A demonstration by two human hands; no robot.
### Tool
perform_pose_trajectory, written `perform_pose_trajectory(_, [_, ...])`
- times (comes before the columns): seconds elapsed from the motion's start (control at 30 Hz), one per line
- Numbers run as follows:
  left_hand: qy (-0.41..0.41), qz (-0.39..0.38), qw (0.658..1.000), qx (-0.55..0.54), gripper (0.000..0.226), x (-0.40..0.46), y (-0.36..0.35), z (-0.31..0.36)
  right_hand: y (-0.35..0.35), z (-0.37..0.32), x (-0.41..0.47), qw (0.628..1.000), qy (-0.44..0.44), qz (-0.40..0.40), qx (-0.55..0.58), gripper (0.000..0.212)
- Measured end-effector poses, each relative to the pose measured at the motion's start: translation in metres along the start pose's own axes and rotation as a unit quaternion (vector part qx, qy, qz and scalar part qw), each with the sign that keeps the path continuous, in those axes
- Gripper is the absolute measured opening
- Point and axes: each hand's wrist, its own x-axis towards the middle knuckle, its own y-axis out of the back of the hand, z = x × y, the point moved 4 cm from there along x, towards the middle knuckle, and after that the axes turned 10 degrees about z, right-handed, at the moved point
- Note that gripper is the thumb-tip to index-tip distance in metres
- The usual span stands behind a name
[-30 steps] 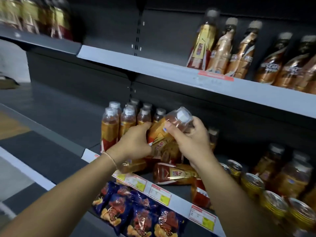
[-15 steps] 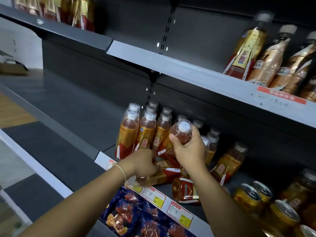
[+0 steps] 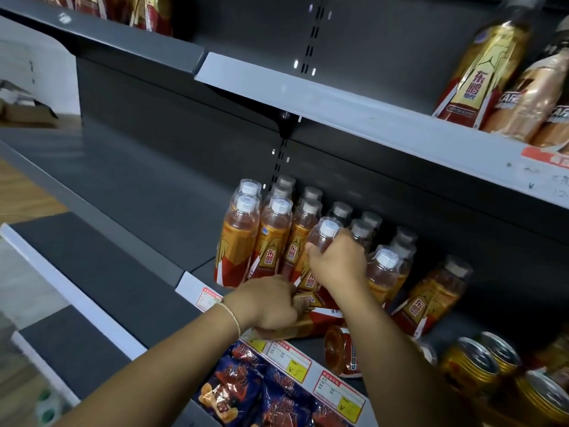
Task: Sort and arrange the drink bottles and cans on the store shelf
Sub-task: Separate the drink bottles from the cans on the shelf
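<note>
Two hands, right (image 3: 337, 263) gripping upright bottle (image 3: 320, 241), left (image 3: 266, 303) holding fallen bottle (image 3: 314, 323), grey shelf (image 3: 129, 186)

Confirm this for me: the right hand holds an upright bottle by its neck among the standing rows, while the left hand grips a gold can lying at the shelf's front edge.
Wrong on one point. In the head view the left hand grips a bottle lying on its side, not a gold can; the gold cans stand untouched further right. The rest holds: the right hand holds an upright bottle by its neck.

Right hand (image 3: 337, 261) hides the gripped clear orange-labelled bottle's (image 3: 323, 238) middle. Lying bottle (image 3: 311, 322) under left hand (image 3: 264, 305): neck hidden. Gold cans (image 3: 471, 362) rightward cut off, blurred.
</note>
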Motion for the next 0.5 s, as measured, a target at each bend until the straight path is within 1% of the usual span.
perform_pose_trajectory(0.33, [0.003, 0.025, 1.0, 0.013, 0.062, 0.0022, -0.0025, -0.0021, -0.0049, 0.0009, 0.0003, 1.0, -0.011, 0.028, 0.004, 0.045])
perform_pose_trajectory(0.43, [-0.009, 0.062, 0.998, 0.015, 0.06, 0.0032, -0.0023, -0.0044, -0.0053, 0.0015, 0.0001, 0.999, -0.006, 0.031, 0.006, 0.044])
perform_pose_trajectory(0.5, [-0.022, 0.104, 0.994, 0.029, 0.058, 0.001, -0.0017, -0.0042, -0.0056, 0.0027, -0.0007, 0.999, -0.009, 0.032, 0.013, 0.042])
